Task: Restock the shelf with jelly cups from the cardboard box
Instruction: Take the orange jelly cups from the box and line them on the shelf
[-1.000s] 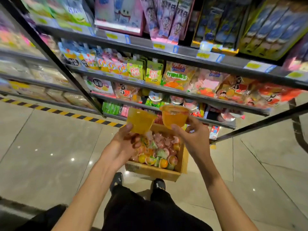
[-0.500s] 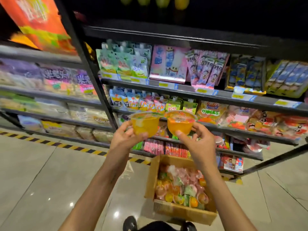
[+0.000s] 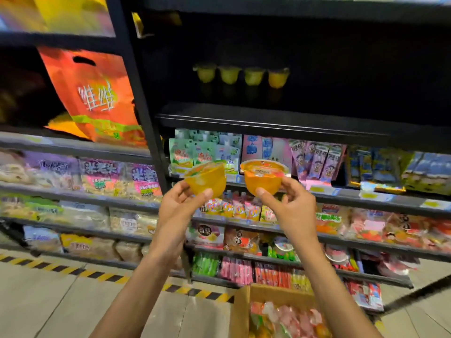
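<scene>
- Both hands have risen with their cups since the earlier frames; the view has tilted upward, so the cardboard box (image 3: 240, 311) now sits at the bottom edge and a dark upper shelf (image 3: 268, 118) has come into sight
- Left hand (image 3: 180, 206): thumb and fingers curled round the left jelly cup (image 3: 206, 180); cup orange, tilted, side wall facing the camera
- Right hand (image 3: 290, 208): thumb and fingers pinching the right jelly cup (image 3: 263, 178); cup orange, printed lid visible on top
- Cups: side by side, apart, held in front of the pouch shelves, below the dark upper shelf
- Dark upper shelf: row of four cups (image 3: 241, 75) at the back; three yellow-green, the rightmost orange
- Cardboard box: on the floor, open; mixed jelly cups inside
- Orange bag (image 3: 95, 98): left bay, leaning; striped floor tape (image 3: 73, 269) below the shelving
</scene>
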